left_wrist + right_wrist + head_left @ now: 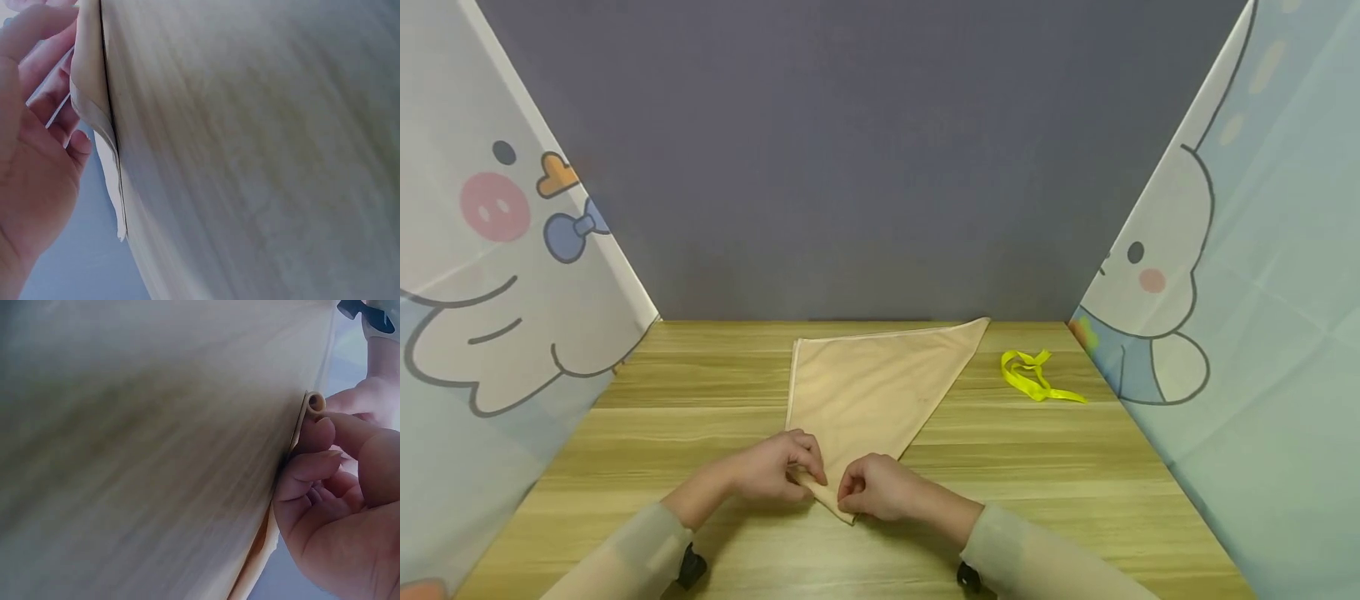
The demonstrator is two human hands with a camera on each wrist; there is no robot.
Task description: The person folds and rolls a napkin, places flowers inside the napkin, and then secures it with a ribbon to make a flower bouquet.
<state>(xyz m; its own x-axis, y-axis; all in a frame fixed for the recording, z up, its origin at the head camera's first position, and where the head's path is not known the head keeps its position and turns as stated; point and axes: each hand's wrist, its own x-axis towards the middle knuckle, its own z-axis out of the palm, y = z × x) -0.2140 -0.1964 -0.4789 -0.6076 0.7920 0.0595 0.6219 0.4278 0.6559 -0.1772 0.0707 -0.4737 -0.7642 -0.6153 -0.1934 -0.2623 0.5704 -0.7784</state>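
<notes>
While the left hand (775, 467) and right hand (883, 487) are pinching a beige cloth (865, 387) at its rolled edge, a yellow ribbon (1019, 384) is lying right of the cloth.

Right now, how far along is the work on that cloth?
Early on, it seems: the cloth already has its near end turned into a small roll. The left hand and right hand hold that roll. Probably left: rolling the rest, which lies flat. The ribbon lies apart, untouched.
</notes>
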